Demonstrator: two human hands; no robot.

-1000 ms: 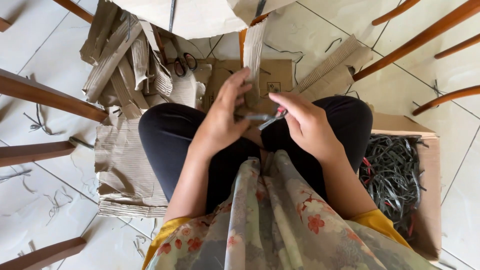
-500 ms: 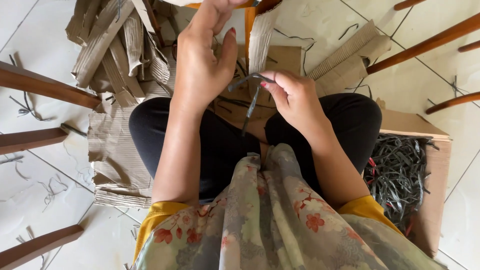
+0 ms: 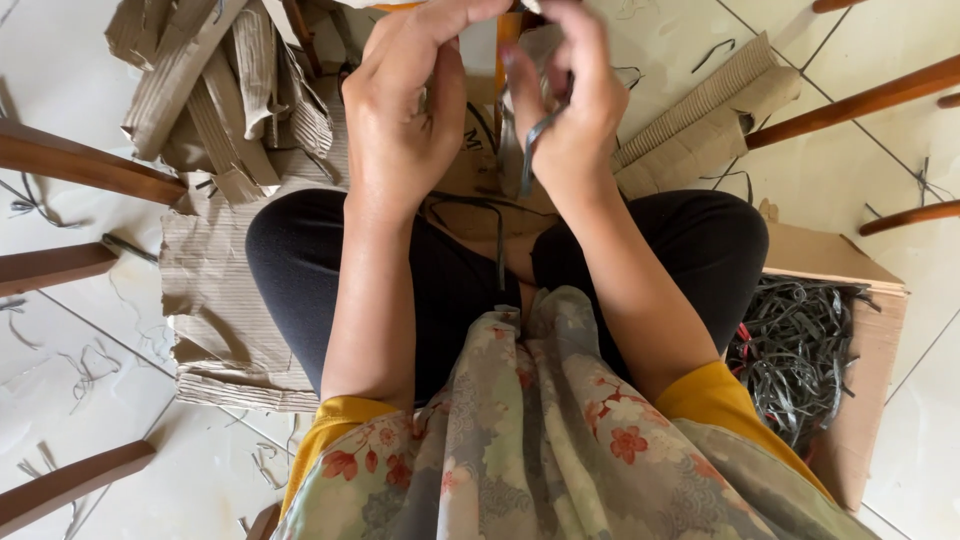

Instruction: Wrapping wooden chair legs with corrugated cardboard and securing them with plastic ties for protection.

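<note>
Raised close together near the top of the view, over the lap: left hand [image 3: 405,110] half curled, fingers bent inward toward the other, thumb up, whether pinching anything not clear from here; right hand [image 3: 570,100] clenched around a thin dark strip [image 3: 535,140], which bends out of the fist and hangs down beside the wrist. Between the wrists, a second dark strand [image 3: 490,215] looping down across the black trousers [image 3: 330,260] toward the flowered scarf [image 3: 540,440]. Fingertips partly cut off by the upper edge, so exact contact between the two hands not readable. For neat work here, probably best done with the strip kept taut between both hands, pinched near its end, loose length left hanging clear of the knees so as not to snag. Further out on the left, a heap of torn corrugated cardboard pieces [image 3: 210,90] and a flat corrugated sheet [image 3: 215,310] on the tiled floor [image 3: 60,400], scattered with short dark offcuts [image 3: 85,365]. On the right, more rolled cardboard [image 3: 700,130], and an open cardboard box [image 3: 870,370] just beside the right thigh, filled with a tangle of dark strips [image 3: 800,350], a little red showing at its near side. Wooden chair legs [image 3: 85,165] crossing both edges of the view.
</note>
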